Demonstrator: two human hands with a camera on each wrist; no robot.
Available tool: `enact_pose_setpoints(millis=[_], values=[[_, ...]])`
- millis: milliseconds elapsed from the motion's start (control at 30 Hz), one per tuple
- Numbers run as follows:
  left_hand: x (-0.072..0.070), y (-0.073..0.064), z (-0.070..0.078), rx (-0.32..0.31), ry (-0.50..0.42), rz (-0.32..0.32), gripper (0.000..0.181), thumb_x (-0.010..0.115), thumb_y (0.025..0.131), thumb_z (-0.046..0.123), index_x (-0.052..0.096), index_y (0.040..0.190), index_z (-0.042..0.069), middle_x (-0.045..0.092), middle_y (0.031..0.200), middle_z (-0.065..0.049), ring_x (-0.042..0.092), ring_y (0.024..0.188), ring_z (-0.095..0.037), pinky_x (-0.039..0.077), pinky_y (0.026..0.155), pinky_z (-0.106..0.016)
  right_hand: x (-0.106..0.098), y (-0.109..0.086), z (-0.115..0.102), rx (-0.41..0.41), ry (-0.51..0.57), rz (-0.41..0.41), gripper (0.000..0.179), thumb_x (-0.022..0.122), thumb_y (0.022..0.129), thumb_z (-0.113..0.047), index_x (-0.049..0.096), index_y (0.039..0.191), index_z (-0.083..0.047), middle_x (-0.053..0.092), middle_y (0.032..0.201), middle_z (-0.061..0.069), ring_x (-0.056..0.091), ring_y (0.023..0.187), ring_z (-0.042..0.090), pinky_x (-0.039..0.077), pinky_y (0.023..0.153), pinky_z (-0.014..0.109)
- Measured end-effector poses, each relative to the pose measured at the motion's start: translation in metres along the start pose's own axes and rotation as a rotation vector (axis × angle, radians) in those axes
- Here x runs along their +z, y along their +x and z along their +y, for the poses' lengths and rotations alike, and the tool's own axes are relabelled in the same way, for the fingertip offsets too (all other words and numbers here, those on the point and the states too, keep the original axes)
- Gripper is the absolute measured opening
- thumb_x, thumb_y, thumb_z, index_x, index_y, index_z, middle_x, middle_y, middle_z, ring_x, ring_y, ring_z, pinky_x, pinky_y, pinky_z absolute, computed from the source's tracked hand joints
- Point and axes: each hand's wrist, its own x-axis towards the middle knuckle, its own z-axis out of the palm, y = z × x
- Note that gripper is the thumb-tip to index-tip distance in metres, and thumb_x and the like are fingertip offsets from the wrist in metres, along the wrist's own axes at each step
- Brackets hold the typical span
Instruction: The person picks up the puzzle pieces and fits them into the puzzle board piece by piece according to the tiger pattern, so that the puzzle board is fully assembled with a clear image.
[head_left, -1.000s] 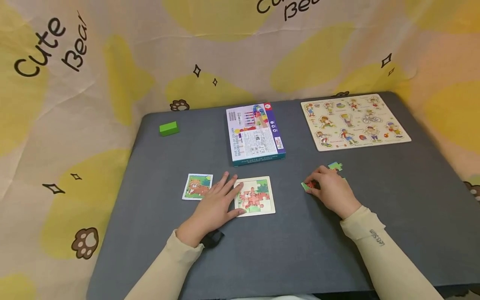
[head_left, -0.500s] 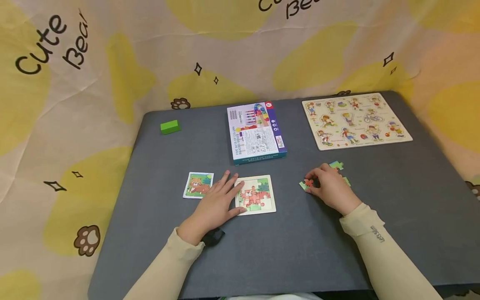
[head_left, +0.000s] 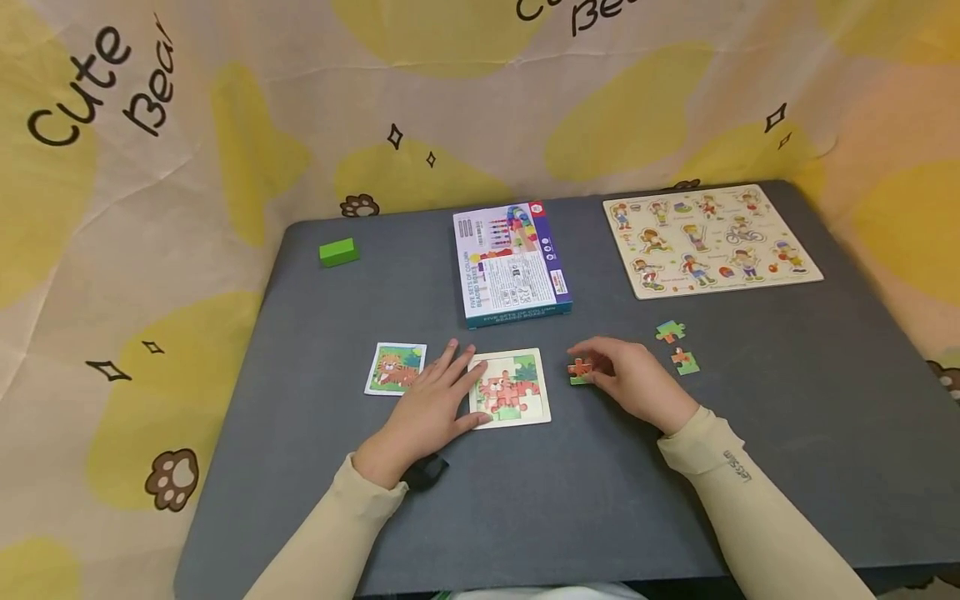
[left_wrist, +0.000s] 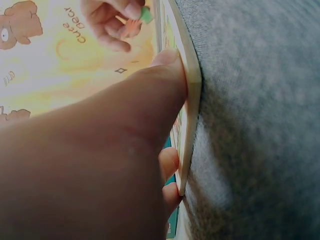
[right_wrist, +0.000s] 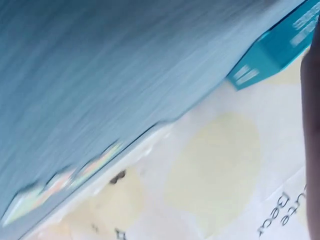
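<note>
My left hand (head_left: 426,407) lies with fingers spread on the left side of a small jigsaw tray (head_left: 546,400), its thumb on the lower edge. Part of a tiger picture fills the tray, with pale gaps around it. In the left wrist view the thumb (left_wrist: 167,62) rests on the tray's light wooden rim (left_wrist: 192,95). Just right of the tray, my right hand (head_left: 637,382) pinches a red and green jigsaw piece (head_left: 579,372) between thumb and fingers. Two loose jigsaw pieces, an upper one (head_left: 670,332) and a lower one (head_left: 684,361), lie beyond that hand.
A tiger picture card (head_left: 392,372) lies left of the tray, partly beside the left fingers. Behind stands a flat cardboard box (head_left: 517,283). A wooden picture board (head_left: 712,242) lies at back right, and a green block (head_left: 339,252) at back left.
My right hand has moved left toward the tray with the jigsaw piece, uncovering the two loose pieces behind it. The left hand has stayed on the tray.
</note>
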Motion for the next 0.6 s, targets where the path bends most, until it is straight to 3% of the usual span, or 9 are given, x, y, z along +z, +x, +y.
enact_pose_setpoints(millis=[133,367,467,600], values=[[0.002,0.000,-0.001,-0.004,0.005,-0.009,0.083,0.068,0.098,0.055,0.035,0.165,0.017,0.021,0.173,-0.007,0.002,0.161,-0.028,0.022,0.126,-0.053,0.008,0.007,-0.013,0.022,0.064,0.006,0.022,0.081,0.090,0.000,0.072,0.108,-0.008,0.069,0.089,-0.001,0.063,0.078,0.015,0.056,0.071,0.034],[0.006,-0.004,-0.001,-0.008,0.009,-0.007,0.083,0.070,0.097,0.055,0.039,0.164,0.017,0.024,0.172,-0.008,0.005,0.161,-0.031,0.025,0.124,-0.055,0.034,0.005,-0.032,-0.060,0.127,-0.069,0.025,0.083,0.087,0.004,0.070,0.105,-0.008,0.065,0.086,-0.004,0.061,0.077,0.012,0.055,0.069,0.029],[0.007,-0.004,-0.002,-0.002,0.019,-0.002,0.083,0.069,0.097,0.056,0.038,0.164,0.017,0.024,0.172,-0.009,0.005,0.161,-0.031,0.025,0.124,-0.054,0.043,0.006,-0.036,-0.053,0.123,-0.101,0.021,0.083,0.087,0.003,0.071,0.099,-0.008,0.064,0.083,-0.004,0.059,0.074,0.011,0.055,0.068,0.028],[0.005,0.000,-0.003,0.016,0.018,0.030,0.083,0.070,0.097,0.055,0.039,0.164,0.016,0.025,0.172,-0.010,0.007,0.161,-0.032,0.025,0.124,-0.054,0.047,0.009,-0.041,-0.031,0.090,-0.080,0.019,0.084,0.085,0.004,0.070,0.092,-0.008,0.062,0.079,-0.004,0.057,0.071,0.012,0.053,0.065,0.028]])
